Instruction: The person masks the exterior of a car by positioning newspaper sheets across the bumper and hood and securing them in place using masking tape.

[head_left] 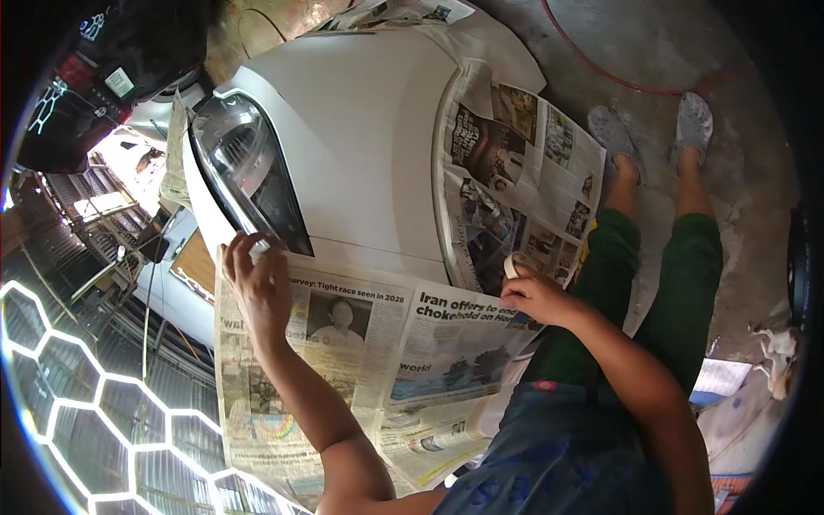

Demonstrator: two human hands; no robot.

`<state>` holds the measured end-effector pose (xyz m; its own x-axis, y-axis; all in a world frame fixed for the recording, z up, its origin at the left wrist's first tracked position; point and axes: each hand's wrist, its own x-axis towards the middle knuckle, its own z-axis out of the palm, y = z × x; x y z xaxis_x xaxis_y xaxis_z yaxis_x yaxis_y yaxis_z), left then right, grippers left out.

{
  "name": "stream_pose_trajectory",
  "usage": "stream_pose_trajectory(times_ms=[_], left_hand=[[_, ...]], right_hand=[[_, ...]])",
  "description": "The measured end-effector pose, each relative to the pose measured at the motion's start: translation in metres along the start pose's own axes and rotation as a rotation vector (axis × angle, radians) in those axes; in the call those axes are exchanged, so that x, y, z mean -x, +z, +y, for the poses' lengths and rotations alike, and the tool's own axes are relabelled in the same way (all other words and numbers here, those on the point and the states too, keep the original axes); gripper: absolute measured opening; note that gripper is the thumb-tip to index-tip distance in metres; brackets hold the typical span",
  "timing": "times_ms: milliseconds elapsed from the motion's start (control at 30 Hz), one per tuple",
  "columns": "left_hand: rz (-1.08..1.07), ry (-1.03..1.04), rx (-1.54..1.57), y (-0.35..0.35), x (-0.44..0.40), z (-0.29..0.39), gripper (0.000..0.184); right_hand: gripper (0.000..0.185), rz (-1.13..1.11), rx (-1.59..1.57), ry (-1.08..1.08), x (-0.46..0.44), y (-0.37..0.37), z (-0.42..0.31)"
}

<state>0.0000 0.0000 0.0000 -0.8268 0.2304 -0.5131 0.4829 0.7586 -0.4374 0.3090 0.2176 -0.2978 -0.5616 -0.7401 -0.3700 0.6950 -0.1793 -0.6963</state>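
Note:
My left hand (257, 287) is at the upper left corner of a newspaper sheet (446, 343), just below the headlight (253, 163) of a white car. Its fingers are bent and closed on the sheet's edge, with a small whitish bit showing between them. In my right hand (536, 296) is a cream roll of masking tape (515, 264), held at the sheet's right side. The sheet hangs over the car body below the pale bumper panel (369, 146). More newspaper (524, 180) covers the lower opening on the right.
A narrow paper strip (174, 159) stands along the headlight's far side. A dark car (112, 69) is at the upper left. Glowing hexagonal lights (112, 412) show at lower left. A red hose (592, 64) crosses the concrete floor near my feet. A small animal (777, 352) is at far right.

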Motion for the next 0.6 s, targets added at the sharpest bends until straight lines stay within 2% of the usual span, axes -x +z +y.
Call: stream_pose_trajectory(times_ms=[67,100,167,500,600], left_hand=[[-0.137,0.066,0.005,-0.017,-0.002,0.015,0.028],[-0.104,0.016,-0.022,-0.005,-0.004,0.033,0.028],[-0.167,0.037,-0.011,-0.006,-0.012,0.045,0.027],[-0.187,0.098,0.052,-0.034,-0.037,0.061,0.009],[-0.249,0.123,-0.054,-0.049,-0.044,0.069,0.008]], right_hand=[[0.025,0.021,-0.04,0.019,0.015,0.006,-0.011],[0.024,0.014,-0.001,-0.059,-0.011,-0.024,0.007],[0.023,0.052,-0.041,-0.077,0.0,-0.021,0.003],[0.019,0.001,-0.092,-0.021,0.008,-0.026,-0.006],[0.019,-0.049,-0.117,0.014,0.004,-0.025,-0.006]])
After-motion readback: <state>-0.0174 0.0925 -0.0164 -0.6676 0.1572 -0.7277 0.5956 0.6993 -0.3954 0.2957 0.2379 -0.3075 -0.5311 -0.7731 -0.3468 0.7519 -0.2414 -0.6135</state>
